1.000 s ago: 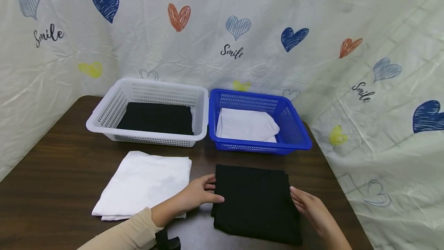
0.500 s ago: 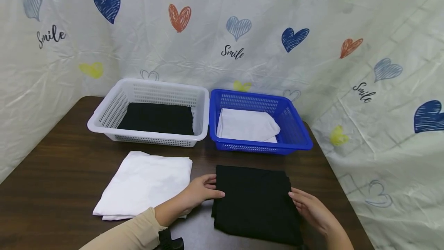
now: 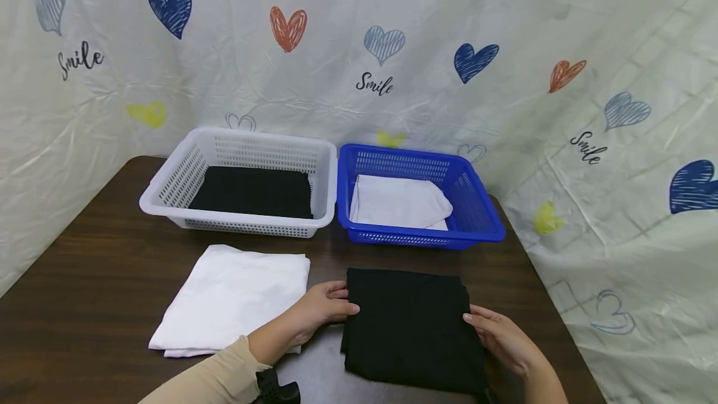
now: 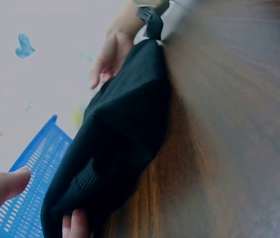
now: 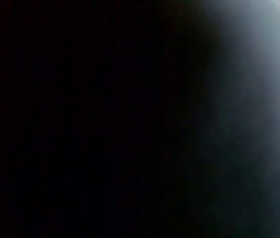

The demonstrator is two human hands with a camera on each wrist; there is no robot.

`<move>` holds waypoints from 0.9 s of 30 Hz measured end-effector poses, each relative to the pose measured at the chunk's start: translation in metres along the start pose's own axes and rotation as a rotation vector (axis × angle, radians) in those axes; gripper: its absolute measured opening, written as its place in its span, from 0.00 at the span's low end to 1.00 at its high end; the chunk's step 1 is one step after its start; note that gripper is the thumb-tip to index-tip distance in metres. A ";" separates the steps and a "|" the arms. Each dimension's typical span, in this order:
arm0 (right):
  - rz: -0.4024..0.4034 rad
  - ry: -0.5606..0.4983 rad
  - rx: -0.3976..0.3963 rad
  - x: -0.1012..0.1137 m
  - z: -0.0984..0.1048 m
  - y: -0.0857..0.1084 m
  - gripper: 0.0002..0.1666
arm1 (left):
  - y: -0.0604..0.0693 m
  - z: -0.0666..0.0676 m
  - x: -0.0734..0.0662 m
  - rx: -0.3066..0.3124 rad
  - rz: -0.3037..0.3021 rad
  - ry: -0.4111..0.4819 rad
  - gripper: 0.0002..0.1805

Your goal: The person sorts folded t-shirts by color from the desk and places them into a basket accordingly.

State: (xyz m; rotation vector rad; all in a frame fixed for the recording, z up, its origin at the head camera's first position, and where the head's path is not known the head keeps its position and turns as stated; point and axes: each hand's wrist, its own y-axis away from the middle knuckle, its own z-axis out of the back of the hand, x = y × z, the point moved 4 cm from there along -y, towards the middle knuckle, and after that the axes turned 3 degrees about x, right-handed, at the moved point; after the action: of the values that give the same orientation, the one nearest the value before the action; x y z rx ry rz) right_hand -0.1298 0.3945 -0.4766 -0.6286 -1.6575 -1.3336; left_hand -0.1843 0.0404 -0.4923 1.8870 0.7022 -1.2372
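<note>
A folded black cloth (image 3: 412, 329) lies on the table in front of me. At its left edge is my left hand (image 3: 314, 313), fingers touching the side and thumb stretched over the edge; in the left wrist view that thumb (image 4: 12, 186) stands apart from the black cloth (image 4: 125, 114). Along the right edge my right hand (image 3: 507, 338) rests with fairly straight fingers, its thumb tip at the border of the cloth. A folded white cloth (image 3: 235, 298) lies left of the black one. Darkness and blur fill the right wrist view.
Behind the cloths stand two baskets side by side: a white one (image 3: 249, 227) with folded black cloth (image 3: 252, 191) inside, and a blue one (image 3: 488, 223) with folded white cloth (image 3: 398, 201). A white curtain (image 3: 325, 80) printed with hearts hangs behind the brown table (image 3: 84, 304).
My right thumb has shifted slightly left and down onto the black cloth's right border, and that upper right border has changed shape a little. My left hand has barely moved.
</note>
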 end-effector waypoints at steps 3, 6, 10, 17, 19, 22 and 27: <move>0.007 -0.003 0.010 0.000 0.000 0.000 0.42 | -0.001 0.000 -0.001 -0.001 0.008 0.006 0.44; 0.003 0.023 0.017 0.000 -0.001 -0.001 0.44 | -0.002 0.001 -0.002 -0.003 0.015 0.013 0.43; -0.001 0.084 0.070 -0.001 -0.004 -0.003 0.45 | -0.003 0.001 -0.002 0.030 0.019 0.041 0.42; 0.007 0.112 0.096 -0.003 -0.004 -0.004 0.36 | -0.003 0.001 -0.003 0.078 0.024 0.069 0.42; -0.009 0.129 0.077 -0.003 -0.003 -0.004 0.36 | -0.003 0.000 -0.003 0.079 0.029 0.085 0.43; -0.022 0.143 0.049 -0.004 -0.004 -0.004 0.36 | -0.004 -0.003 -0.001 0.086 0.040 0.131 0.43; -0.029 0.128 0.006 -0.002 -0.007 -0.004 0.33 | -0.006 -0.006 0.003 0.108 0.042 0.215 0.44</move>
State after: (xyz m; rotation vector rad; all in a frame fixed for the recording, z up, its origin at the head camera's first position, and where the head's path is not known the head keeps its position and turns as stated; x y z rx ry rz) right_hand -0.1301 0.3871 -0.4807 -0.5071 -1.5721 -1.3608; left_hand -0.1847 0.0493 -0.4956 2.1354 0.7152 -1.0748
